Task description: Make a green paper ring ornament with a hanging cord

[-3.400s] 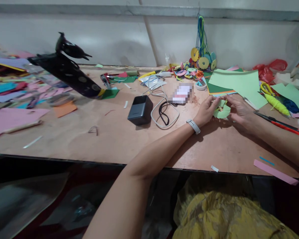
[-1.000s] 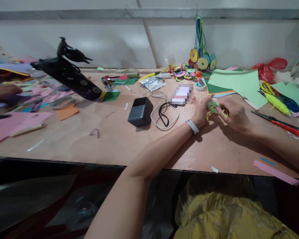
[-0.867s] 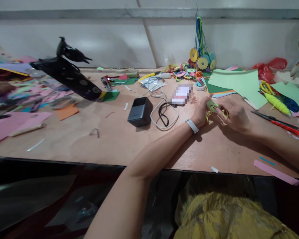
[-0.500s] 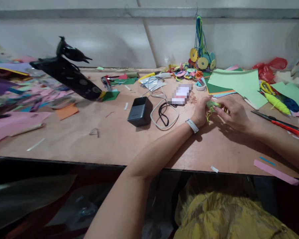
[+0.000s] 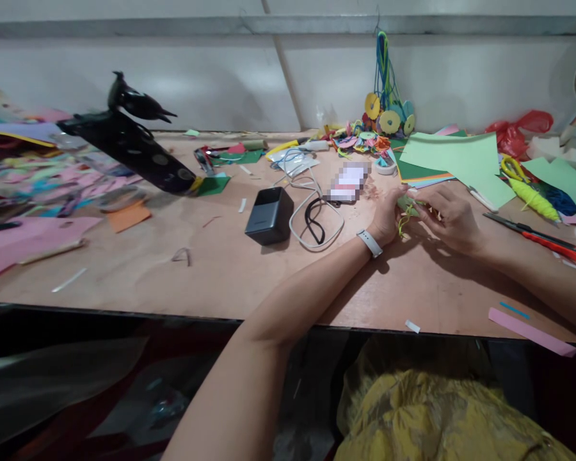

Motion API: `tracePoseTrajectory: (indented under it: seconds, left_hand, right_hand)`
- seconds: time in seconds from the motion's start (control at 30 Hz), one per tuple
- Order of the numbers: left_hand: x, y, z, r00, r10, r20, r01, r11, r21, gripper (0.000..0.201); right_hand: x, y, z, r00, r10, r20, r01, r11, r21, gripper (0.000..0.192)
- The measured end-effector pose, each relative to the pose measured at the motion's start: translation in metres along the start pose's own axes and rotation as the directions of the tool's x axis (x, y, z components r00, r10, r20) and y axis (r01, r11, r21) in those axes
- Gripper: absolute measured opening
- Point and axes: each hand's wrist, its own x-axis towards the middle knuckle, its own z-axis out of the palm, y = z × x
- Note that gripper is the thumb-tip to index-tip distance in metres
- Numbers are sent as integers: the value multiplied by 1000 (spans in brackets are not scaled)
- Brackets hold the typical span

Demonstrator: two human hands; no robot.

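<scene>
Closed around the edge of a small pale green piece, my left hand rests low over the table on the right. Yellow-green string is looped about that piece and hangs below it. From the other side my right hand meets it, thumb and fingers pinched together at the string. Its fingertips partly hide what they grip. A pale watch strap circles the left wrist.
Left of my hands are a dark power bank, a white cable and a blurred-out phone. Green paper sheets, a yellow-green string bundle and a red-handled cutter lie right. Corded discs hang behind.
The fingers of my right hand have shifted slightly at the green piece, and less string shows between the hands. My left hand stays in place.
</scene>
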Motion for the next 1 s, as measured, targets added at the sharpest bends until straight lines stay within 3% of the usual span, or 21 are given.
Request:
tracePoseTrajectory:
  seconds: [0.13,1.0]
  left_hand:
    - [1,0,-1,996,57,64,-55,998,-24,30]
    - [-1,-2,-3,991,120,55,-125,989,78,32]
  right_hand:
    - [0,1,-1,1000,18,24,-18,1000,-5,24]
    - [3,-1,-4,999,5,39,-6,999,34,17]
